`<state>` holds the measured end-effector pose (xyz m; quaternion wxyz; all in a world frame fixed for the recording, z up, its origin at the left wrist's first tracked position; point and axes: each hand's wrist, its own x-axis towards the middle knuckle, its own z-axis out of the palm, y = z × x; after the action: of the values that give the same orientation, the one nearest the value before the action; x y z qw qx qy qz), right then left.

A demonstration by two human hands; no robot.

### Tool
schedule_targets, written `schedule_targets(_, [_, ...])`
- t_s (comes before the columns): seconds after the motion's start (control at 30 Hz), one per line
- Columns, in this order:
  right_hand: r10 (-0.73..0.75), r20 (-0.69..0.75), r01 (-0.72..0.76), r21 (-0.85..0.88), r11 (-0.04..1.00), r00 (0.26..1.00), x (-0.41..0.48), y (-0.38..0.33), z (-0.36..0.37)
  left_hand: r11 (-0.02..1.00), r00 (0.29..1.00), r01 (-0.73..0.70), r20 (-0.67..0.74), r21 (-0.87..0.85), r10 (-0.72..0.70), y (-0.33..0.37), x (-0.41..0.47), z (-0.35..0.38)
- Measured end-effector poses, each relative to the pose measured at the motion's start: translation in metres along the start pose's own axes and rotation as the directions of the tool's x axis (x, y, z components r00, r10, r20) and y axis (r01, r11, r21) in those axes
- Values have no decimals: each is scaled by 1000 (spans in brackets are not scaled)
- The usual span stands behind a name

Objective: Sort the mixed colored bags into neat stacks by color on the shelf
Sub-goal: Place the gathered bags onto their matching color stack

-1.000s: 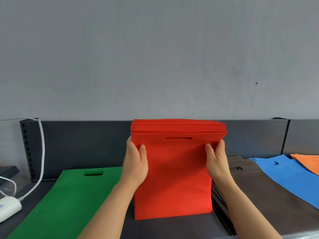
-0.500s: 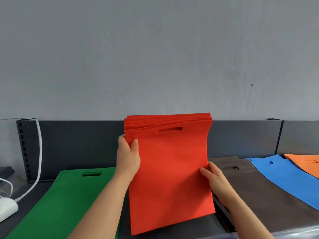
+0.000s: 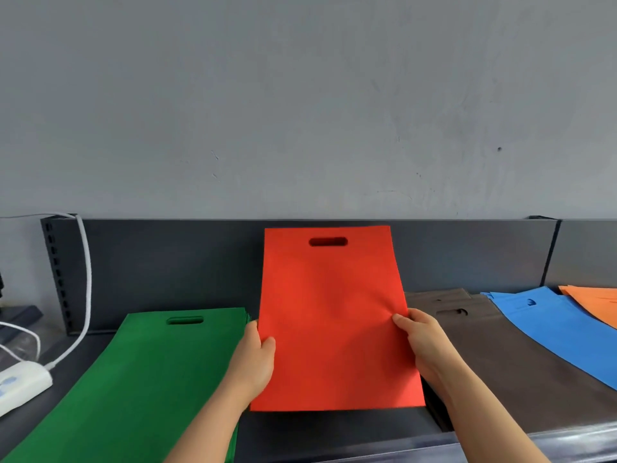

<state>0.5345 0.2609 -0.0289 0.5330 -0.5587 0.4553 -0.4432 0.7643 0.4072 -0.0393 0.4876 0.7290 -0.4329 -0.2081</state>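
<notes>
A stack of red bags (image 3: 330, 315) with a handle slot near its top sits between my hands over the dark shelf (image 3: 334, 426), leaning back toward the shelf's rear panel. My left hand (image 3: 255, 357) grips its left edge, thumb on the front face. My right hand (image 3: 422, 340) holds the right edge, thumb on the front. A green stack (image 3: 140, 385) lies flat to the left. To the right lie a brown stack (image 3: 521, 372), a blue stack (image 3: 561, 325) and an orange stack (image 3: 597, 302).
A white power adapter (image 3: 20, 384) with a white cable (image 3: 85, 282) sits at the shelf's left end. The dark rear panel (image 3: 167, 262) stands behind the stacks, a grey wall above it. The shelf's front lip (image 3: 567, 439) runs along the lower right.
The red stack has tipped from upright back and down toward the shelf. Both hands slid from its upper corners to its middle edges.
</notes>
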Motion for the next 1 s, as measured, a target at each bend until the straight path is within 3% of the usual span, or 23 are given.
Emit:
schedule_targets(0.27, [206, 7, -202, -176, 964, 978, 11, 33, 9, 986, 992, 127, -27, 108, -125, -25, -15, 14])
schedule_targets(0.47, [254, -59, -259, -342, 903, 965, 14, 52, 14, 949, 975, 218, -20, 228, -220, -29, -24, 23])
schedule_targets(0.77, [131, 64, -75, -546, 834, 989, -2, 44, 8, 933, 971, 237, -91, 271, -220, -35, -18, 29])
schedule_targets(1.0, [27, 89, 41, -675, 737, 996, -21, 50, 2, 900, 986, 163, -97, 404, -135, -38, -20, 26])
